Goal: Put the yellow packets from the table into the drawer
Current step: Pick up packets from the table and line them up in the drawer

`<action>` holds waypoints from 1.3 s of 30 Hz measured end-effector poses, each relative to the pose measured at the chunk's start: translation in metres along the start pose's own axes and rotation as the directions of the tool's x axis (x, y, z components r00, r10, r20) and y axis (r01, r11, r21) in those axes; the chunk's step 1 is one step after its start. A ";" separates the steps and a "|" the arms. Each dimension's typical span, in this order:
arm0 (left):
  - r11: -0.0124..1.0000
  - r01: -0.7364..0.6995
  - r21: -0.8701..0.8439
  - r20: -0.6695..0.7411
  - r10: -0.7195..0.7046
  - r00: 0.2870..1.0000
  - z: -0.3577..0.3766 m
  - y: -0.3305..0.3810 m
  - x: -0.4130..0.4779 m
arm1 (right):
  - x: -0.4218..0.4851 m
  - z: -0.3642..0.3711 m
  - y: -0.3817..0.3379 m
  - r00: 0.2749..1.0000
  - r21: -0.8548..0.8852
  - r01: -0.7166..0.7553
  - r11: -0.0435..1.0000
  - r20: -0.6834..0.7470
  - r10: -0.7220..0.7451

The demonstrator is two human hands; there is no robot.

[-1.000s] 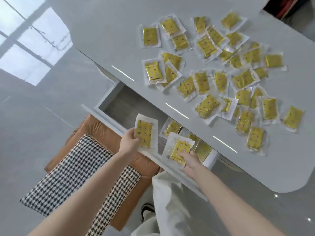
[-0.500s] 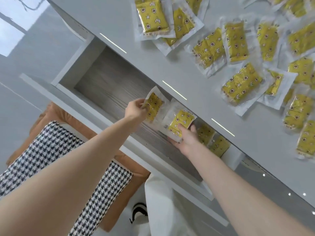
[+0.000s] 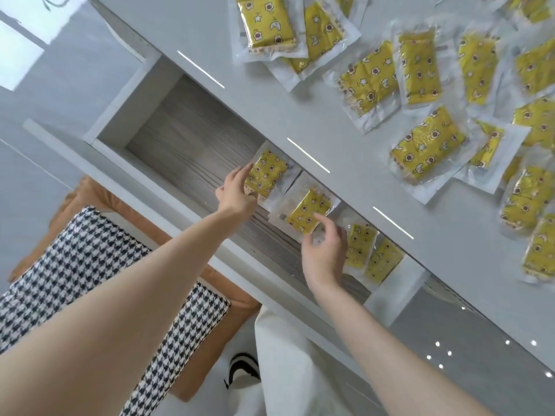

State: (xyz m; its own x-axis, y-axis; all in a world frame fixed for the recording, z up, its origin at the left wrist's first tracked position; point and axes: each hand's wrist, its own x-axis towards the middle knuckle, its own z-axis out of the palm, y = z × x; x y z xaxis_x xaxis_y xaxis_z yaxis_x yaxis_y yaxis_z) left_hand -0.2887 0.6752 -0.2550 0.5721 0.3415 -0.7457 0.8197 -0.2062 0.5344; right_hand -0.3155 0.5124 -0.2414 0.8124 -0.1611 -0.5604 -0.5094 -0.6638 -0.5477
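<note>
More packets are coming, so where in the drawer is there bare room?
The drawer floor is bare between its left wall and the left hand. Rightward it is crowded: four packets side by side reach its right wall.

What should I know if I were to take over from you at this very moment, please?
Left hand: pinches one yellow packet by its edge, low inside the drawer.
Right hand: its fingers pinch a second packet just beside the first, also in the drawer.
Done: two stored packets lie at the drawer's right end.
Left: let go of these two, then bring over the many loose packets on the table.
</note>
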 end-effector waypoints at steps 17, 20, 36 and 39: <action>0.983 0.116 -0.143 0.003 -0.117 0.993 0.028 -0.009 -0.025 | 0.036 -0.009 0.033 0.769 -0.555 0.637 0.535 0.400 -0.499; 0.955 0.228 -0.190 0.127 -0.206 0.970 0.042 -0.002 -0.037 | 0.021 -0.028 0.059 0.776 -0.580 0.616 0.533 0.334 -0.534; 0.799 -0.334 0.500 0.242 0.242 0.940 0.088 -0.015 -0.040 | 0.015 -0.069 0.101 0.942 -0.721 0.331 0.608 0.291 -0.168; 0.775 -0.357 0.522 0.279 0.241 0.930 0.094 -0.015 -0.050 | 0.011 -0.060 0.091 0.921 -0.627 0.389 0.675 0.251 -0.297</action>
State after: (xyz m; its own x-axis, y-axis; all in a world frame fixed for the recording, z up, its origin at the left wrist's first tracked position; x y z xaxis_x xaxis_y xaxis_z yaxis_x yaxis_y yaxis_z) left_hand -0.3274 0.5746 -0.2631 0.7372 0.0123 -0.6756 0.4458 -0.7602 0.4726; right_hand -0.3357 0.4067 -0.2605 0.8287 0.2321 -0.5093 0.1499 -0.9687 -0.1977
